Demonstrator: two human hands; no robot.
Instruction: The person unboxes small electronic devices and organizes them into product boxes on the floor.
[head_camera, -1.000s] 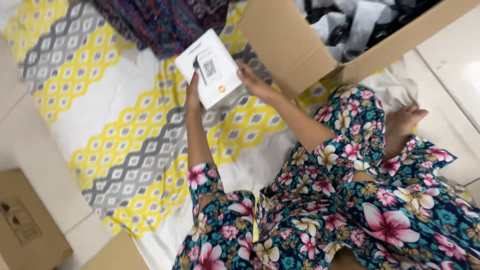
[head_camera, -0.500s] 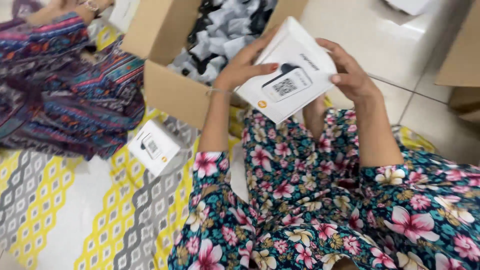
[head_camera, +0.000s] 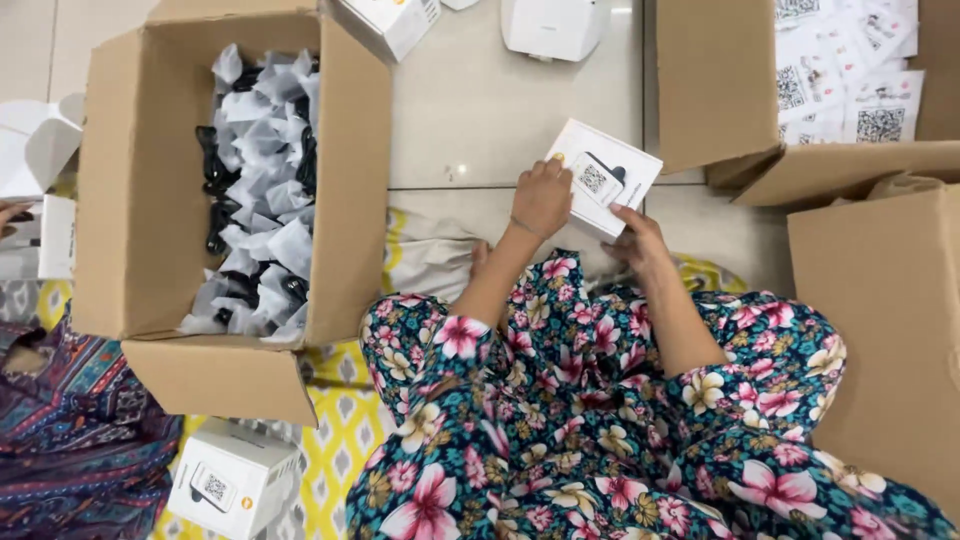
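A small white product box (head_camera: 606, 177) with a printed square code on its face is held between both hands over the tiled floor, just in front of my flower-patterned knees. My left hand (head_camera: 541, 198) grips its near left corner. My right hand (head_camera: 638, 240) holds its near right edge from below. To my left an open cardboard carton (head_camera: 140, 180) holds several black items wrapped in clear bags (head_camera: 262, 190).
Another white box (head_camera: 232, 480) lies on the yellow and grey cloth at lower left. More white boxes (head_camera: 553, 25) stand on the floor ahead. Cardboard cartons (head_camera: 880, 330) stand at right, one holding printed sheets (head_camera: 850, 70). Another person's patterned clothing (head_camera: 70, 440) is at far left.
The view swung right from the cloth to the floor. Both hands carried the white box forward and down toward the floor between the cartons.
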